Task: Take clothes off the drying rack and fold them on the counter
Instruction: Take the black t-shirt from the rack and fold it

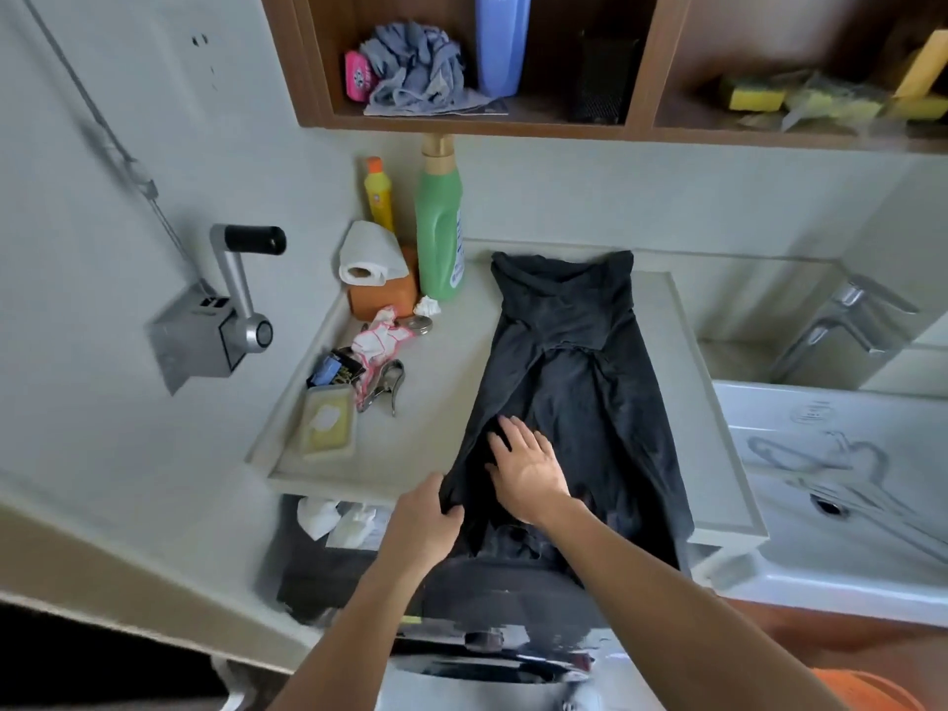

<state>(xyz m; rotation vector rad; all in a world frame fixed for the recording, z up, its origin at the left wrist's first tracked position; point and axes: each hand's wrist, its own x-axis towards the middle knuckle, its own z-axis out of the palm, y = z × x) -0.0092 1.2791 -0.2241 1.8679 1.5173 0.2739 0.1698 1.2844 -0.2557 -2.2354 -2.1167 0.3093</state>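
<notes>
Lying lengthwise down the centre of the frame, a black garment covered the pale desk, its lower end hanging over the near edge. No writing could be read — the label on the green bottle at upper centre was blurred, as was the print on the yellow bottle beside it. The left hand came up from the bottom of the frame, its grip pinched shut on the garment's left edge just at the desk's front rim. The right hand reached in from the lower right, forearm angled across, palm down and fingers spread flat on the cloth — pressing, not gripping. A paper roll sat on an orange box to the left of the green bottle.
</notes>
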